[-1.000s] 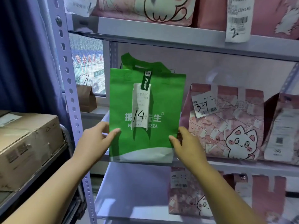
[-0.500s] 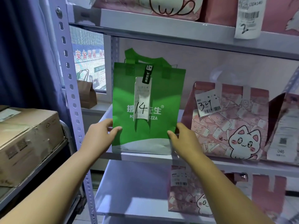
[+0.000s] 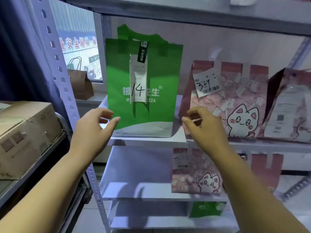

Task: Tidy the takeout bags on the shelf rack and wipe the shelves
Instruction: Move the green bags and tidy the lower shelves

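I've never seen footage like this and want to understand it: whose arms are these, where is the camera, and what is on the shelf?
There is no machine here. A person wears one wide-angle camera on the head, looking forward and down, so the two bare arms are their own. The left hand and right hand hover on either side of a green takeout bag with fingers loosely curled, holding nothing. The bag stands upright on a shelf and carries a receipt marked 14. To its right stands a pink cat bag tagged 34.
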### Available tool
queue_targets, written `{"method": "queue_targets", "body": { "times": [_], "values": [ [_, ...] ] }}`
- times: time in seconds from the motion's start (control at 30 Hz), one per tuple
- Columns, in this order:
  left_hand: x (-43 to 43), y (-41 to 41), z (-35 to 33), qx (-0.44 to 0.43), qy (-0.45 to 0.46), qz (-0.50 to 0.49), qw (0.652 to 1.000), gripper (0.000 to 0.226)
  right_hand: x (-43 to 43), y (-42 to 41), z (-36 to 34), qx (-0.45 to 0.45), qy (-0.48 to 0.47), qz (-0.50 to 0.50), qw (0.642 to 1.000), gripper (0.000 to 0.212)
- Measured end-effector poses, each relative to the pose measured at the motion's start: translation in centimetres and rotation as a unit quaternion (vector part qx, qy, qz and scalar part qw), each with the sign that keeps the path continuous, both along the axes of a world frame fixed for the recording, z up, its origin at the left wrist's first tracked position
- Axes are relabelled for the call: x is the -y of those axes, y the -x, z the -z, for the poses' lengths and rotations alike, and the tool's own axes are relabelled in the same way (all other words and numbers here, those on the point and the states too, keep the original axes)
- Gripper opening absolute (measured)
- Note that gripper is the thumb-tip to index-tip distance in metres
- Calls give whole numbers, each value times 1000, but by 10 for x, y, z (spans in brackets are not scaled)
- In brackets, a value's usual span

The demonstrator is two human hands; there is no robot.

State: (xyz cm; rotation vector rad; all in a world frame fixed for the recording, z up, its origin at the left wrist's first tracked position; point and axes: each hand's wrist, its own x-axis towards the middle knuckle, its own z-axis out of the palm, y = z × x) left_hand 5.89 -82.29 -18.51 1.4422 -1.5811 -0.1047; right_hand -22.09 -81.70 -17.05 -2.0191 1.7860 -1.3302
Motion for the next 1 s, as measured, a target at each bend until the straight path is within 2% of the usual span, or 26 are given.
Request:
{"method": "queue_targets", "body": {
  "times": [0.2, 0.33, 0.5, 0.67, 0.87, 1.0],
  "values": [
    [-25, 42, 18, 11, -21, 80, 996, 6, -40, 35, 25, -46, -58, -11, 997, 10],
    [-33, 79, 48, 57, -66, 126, 988, 11, -63, 69, 56, -92, -127, 24, 987, 20],
    [-35, 129, 90, 130, -164, 178, 962, 18, -84, 125, 96, -147, -243, 77, 956, 23],
    [-29, 194, 124, 192, -220, 197, 936, 17, -96, 198, 129, -175, -291, 125, 932, 20],
    [-22, 282, 163, 222, -287, 212, 907, 15, -90, 297, 165, -186, -372, 148, 897, 15],
    [-18, 344, 187, 233, -324, 226, 889, 15, -78, 360, 187, -195, -401, 163, 880, 33]
  ]
}}
